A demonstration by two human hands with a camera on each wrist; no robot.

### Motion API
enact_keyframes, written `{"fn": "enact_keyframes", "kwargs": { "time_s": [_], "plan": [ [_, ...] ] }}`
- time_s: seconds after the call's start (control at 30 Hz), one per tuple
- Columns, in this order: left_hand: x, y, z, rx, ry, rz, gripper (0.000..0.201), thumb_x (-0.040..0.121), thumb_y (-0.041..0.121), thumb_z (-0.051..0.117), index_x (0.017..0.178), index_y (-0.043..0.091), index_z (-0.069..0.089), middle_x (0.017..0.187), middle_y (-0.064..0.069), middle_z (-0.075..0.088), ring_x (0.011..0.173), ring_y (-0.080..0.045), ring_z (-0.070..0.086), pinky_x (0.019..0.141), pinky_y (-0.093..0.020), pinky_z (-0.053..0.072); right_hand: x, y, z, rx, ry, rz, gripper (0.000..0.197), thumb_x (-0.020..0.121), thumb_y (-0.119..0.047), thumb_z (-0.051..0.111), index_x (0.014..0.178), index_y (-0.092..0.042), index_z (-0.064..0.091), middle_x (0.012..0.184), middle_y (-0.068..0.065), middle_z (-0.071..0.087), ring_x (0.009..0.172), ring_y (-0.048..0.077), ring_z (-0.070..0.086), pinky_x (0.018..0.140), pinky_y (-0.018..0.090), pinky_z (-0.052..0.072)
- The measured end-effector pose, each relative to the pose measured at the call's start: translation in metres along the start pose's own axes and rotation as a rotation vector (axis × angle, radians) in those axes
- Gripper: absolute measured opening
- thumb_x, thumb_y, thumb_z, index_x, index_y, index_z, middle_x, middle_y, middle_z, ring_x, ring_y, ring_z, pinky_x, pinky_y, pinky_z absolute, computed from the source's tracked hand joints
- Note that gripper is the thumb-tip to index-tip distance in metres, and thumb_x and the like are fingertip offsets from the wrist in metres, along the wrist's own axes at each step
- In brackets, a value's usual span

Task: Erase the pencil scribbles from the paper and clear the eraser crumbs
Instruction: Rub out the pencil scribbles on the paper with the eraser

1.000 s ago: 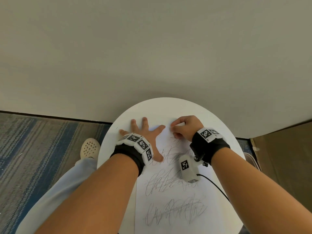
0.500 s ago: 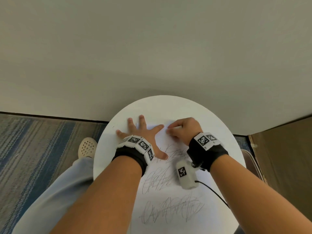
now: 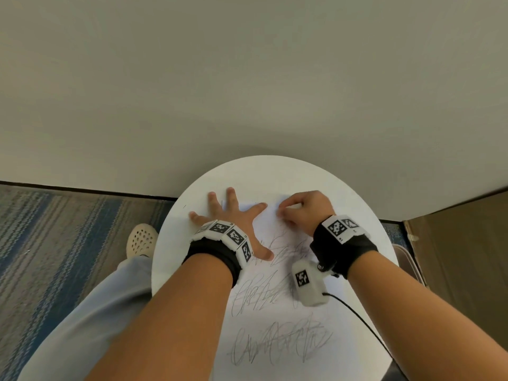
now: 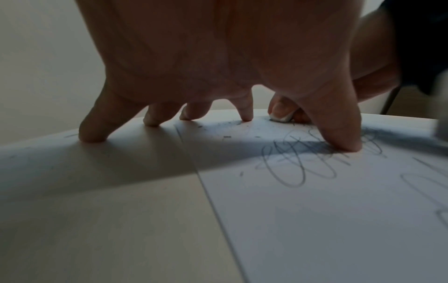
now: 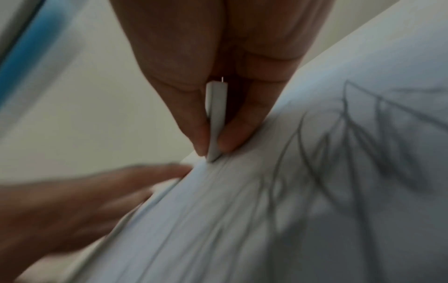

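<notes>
Erasing at the far end of a scribbled sheet on a round white table (image 3: pixel 357 204).

White paper (image 3: pixel 275 361) lying flat, covered in loose grey pencil scribbles (image 3: pixel 277 343) (top patch faint, smeared). Thin white eraser (image 5: pixel 215 122) pinched between thumb and finger of right hand (image 3: pixel 305 209), tip touching sheet. Left hand (image 3: pixel 233 215) splayed flat, fingertips pressing paper and tabletop. Dark eraser crumbs (image 4: pixel 226 136) scattered near far edge.

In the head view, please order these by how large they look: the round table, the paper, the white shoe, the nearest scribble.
1. round table
2. paper
3. nearest scribble
4. white shoe, partly hidden and farther from the camera.
</notes>
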State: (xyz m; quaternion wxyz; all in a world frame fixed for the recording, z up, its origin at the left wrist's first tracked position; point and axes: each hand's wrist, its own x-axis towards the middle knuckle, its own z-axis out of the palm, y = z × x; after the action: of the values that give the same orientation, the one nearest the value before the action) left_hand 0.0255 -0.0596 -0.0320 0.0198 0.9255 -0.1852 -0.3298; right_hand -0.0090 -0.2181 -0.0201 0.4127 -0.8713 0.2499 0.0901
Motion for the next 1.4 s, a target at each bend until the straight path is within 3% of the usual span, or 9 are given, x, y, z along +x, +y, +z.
{"fn": "enact_keyframes", "kwargs": {
  "time_s": [0.17, 0.3, 0.4, 0.53, 0.63, 0.77, 0.87, 1.23, 1.4],
  "plan": [
    [0.0, 0.0, -0.001, -0.006, 0.006, 0.002, 0.111, 0.054, 0.084, 0.064, 0.139, 0.064, -0.004, 0.156, -0.002, -0.027, 0.14, -0.045, -0.023, 0.102, -0.077, 0.007, -0.005, 0.0, 0.008, -0.04, -0.122, -0.02, 0.012, 0.077, -0.019, 0.069, 0.07, -0.028, 0.07, 0.078, 0.001, 0.07, 0.072, 0.015, 0.065, 0.065, 0.02, 0.049],
    [-0.001, 0.0, 0.001, 0.006, 0.017, -0.002, 0.11, 0.054, 0.086, 0.063, 0.138, 0.064, -0.005, 0.155, -0.002, -0.026, 0.14, -0.044, -0.022, 0.101, -0.077, 0.008, -0.002, 0.002, 0.004, 0.031, 0.022, 0.005, 0.009, 0.076, -0.019, 0.07, 0.072, -0.027, 0.071, 0.071, -0.002, 0.068, 0.069, 0.015, 0.064, 0.063, 0.021, 0.048],
    [-0.001, 0.001, 0.0, -0.003, 0.022, -0.003, 0.109, 0.054, 0.084, 0.064, 0.137, 0.065, -0.003, 0.156, -0.001, -0.025, 0.14, -0.044, -0.022, 0.101, -0.077, 0.009, -0.008, 0.0, 0.009, -0.041, -0.123, -0.026, 0.01, 0.077, -0.02, 0.068, 0.074, -0.028, 0.071, 0.078, -0.001, 0.07, 0.072, 0.012, 0.065, 0.065, 0.02, 0.049],
    [0.0, 0.0, 0.001, 0.016, 0.016, -0.006, 0.11, 0.054, 0.086, 0.062, 0.139, 0.064, -0.005, 0.155, -0.003, -0.026, 0.14, -0.045, -0.022, 0.101, -0.077, 0.009, -0.001, 0.0, -0.001, -0.003, 0.017, 0.001, 0.006, 0.077, -0.019, 0.07, 0.079, -0.025, 0.073, 0.074, 0.001, 0.069, 0.065, 0.013, 0.062, 0.054, 0.014, 0.044],
    [0.0, 0.0, 0.001, 0.006, 0.017, -0.003, 0.11, 0.055, 0.085, 0.063, 0.138, 0.064, -0.005, 0.155, -0.002, -0.026, 0.14, -0.045, -0.022, 0.101, -0.077, 0.009, -0.006, -0.001, 0.002, -0.065, -0.12, -0.021, 0.011, 0.078, -0.02, 0.068, 0.073, -0.028, 0.071, 0.068, -0.003, 0.067, 0.062, 0.011, 0.061, 0.058, 0.016, 0.046],
    [0.0, 0.0, 0.001, 0.011, 0.011, -0.005, 0.11, 0.055, 0.086, 0.062, 0.139, 0.063, -0.005, 0.155, -0.003, -0.027, 0.14, -0.045, -0.023, 0.101, -0.078, 0.008, 0.0, 0.0, -0.006, -0.008, 0.014, 0.004, 0.007, 0.077, -0.018, 0.069, 0.077, -0.024, 0.072, 0.062, -0.001, 0.065, 0.058, 0.012, 0.06, 0.058, 0.018, 0.045],
    [0.001, 0.0, 0.001, 0.014, 0.014, 0.0, 0.11, 0.055, 0.086, 0.062, 0.139, 0.063, -0.005, 0.155, -0.003, -0.027, 0.14, -0.045, -0.022, 0.101, -0.077, 0.009, -0.003, -0.001, -0.001, -0.068, -0.105, -0.016, 0.008, 0.078, -0.02, 0.068, 0.078, -0.026, 0.073, 0.063, -0.004, 0.065, 0.06, 0.01, 0.061, 0.057, 0.016, 0.046],
    [0.001, 0.001, 0.001, 0.005, -0.001, -0.009, 0.111, 0.055, 0.086, 0.063, 0.139, 0.063, -0.005, 0.155, -0.003, -0.028, 0.14, -0.045, -0.024, 0.102, -0.078, 0.008, 0.003, 0.003, -0.007, -0.014, 0.011, 0.013, 0.007, 0.078, -0.017, 0.069, 0.083, -0.02, 0.074, 0.066, 0.004, 0.067, 0.054, 0.011, 0.059, 0.044, 0.006, 0.042],
    [0.001, 0.001, 0.001, 0.004, 0.006, -0.005, 0.111, 0.055, 0.085, 0.063, 0.139, 0.063, -0.005, 0.155, -0.004, -0.028, 0.14, -0.045, -0.023, 0.101, -0.078, 0.008, 0.001, 0.003, -0.009, -0.044, -0.028, -0.01, 0.008, 0.078, -0.019, 0.07, 0.077, -0.026, 0.072, 0.064, 0.001, 0.067, 0.057, 0.012, 0.06, 0.058, 0.016, 0.047]
  ]
}}
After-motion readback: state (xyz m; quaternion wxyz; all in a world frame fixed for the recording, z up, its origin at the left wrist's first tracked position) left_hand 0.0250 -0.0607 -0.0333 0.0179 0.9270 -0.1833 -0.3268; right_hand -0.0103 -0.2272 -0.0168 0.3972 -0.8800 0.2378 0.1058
